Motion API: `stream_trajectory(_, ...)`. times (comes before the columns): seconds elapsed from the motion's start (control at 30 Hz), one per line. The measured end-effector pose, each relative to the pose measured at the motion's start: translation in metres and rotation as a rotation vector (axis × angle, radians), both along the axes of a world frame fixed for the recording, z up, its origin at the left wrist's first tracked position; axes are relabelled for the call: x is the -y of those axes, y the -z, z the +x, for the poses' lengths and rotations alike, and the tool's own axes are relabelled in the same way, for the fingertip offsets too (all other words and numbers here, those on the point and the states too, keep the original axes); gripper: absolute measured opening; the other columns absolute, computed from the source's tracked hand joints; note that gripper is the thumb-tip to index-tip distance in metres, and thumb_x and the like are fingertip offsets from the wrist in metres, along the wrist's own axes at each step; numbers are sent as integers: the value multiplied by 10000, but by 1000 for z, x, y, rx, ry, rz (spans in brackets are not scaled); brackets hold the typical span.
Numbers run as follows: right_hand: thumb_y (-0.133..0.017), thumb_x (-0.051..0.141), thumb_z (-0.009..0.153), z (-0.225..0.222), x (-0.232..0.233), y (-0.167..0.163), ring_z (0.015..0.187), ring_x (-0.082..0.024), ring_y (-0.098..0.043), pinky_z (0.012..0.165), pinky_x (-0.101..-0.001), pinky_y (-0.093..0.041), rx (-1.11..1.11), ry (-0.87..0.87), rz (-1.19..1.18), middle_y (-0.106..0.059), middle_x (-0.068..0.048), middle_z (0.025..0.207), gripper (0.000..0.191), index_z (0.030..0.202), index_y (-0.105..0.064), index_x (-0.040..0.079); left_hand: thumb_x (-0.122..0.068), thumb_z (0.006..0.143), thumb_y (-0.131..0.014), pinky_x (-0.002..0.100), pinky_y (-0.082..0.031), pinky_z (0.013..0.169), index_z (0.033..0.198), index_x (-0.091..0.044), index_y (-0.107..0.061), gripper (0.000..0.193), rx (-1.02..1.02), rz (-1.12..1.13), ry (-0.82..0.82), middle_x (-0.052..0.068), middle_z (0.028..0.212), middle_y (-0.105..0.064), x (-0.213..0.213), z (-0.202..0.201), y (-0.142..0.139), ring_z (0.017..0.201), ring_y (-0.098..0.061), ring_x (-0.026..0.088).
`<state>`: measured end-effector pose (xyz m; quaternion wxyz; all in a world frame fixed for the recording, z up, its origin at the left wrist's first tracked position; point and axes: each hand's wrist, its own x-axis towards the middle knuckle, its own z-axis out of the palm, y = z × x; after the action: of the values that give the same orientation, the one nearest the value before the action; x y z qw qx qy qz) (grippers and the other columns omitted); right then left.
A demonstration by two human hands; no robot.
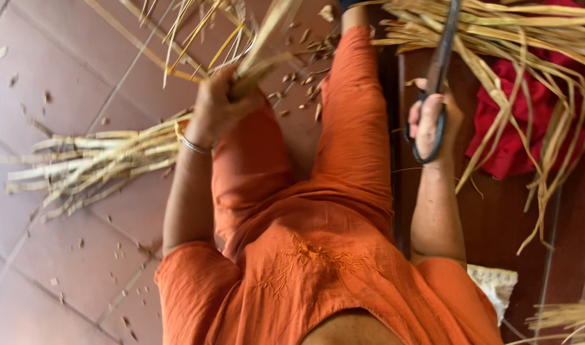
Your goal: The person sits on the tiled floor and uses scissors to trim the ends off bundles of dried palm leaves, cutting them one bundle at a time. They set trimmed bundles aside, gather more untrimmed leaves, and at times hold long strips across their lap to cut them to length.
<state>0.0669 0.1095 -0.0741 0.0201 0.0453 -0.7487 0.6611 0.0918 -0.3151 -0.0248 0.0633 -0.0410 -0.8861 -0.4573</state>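
Note:
My left hand [219, 105] is closed around a bunch of dry yellow leaf strips [257, 45] that fan out upward over my orange-clad knee [254, 166]. A thin metal bangle [193, 145] sits on that wrist. My right hand [433, 118] grips the loop handles of large dark iron scissors [440, 64], whose blades point up into a heap of dry leaves [509, 32]. The blade tips are hidden among the leaves. The two hands are apart, one on either side of my legs.
A bundle of cut pale stalks [94, 163] lies on the reddish tiled floor [56, 70] at the left. Small cut bits [305, 38] are scattered by my leg. A red cloth [516, 128] lies under the leaves at right. A pale woven piece [493, 281] lies by my right elbow.

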Motion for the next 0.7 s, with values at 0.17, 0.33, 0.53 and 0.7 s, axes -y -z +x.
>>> stream_trajectory(0.17, -453, 598, 1130, -8, -38, 54, 525, -82, -452, 470, -226, -352, 230, 55, -23, -533, -13, 705, 669, 1292, -623, -29, 41, 1105, -689, 241, -391, 620, 885, -24, -517, 286, -111, 287, -246, -24, 781, -508, 90, 26, -21, 711, -454, 66)
stream_trajectory(0.33, -394, 641, 1135, -2, -52, 94, 559, -91, -503, 473, -221, -385, 346, 156, 76, -549, -21, 711, 740, 1268, -641, -43, 0, 1069, -539, 282, -440, 600, 832, -26, -555, 239, -190, 289, -567, -12, 699, -561, 160, 94, -39, 620, -514, 103)
stream_trajectory(0.53, -442, 591, 1096, -6, -36, 110, 538, -100, -505, 465, -213, -402, 350, 384, 205, -566, -32, 689, 681, 1262, -654, -35, -39, 1060, -565, 279, -452, 574, 861, -27, -567, 199, -188, 314, -845, -1, 700, -578, 198, 169, -24, 604, -530, 107)
stream_trajectory(0.7, -592, 412, 1045, -22, -41, 106, 626, -114, -563, 537, -223, -459, 231, 429, 314, -625, -56, 780, 510, 1281, -639, -38, -72, 1051, -587, 278, -463, 553, 885, -28, -576, 173, -175, 342, -959, 8, 700, -592, 214, 180, 3, 591, -543, 111)
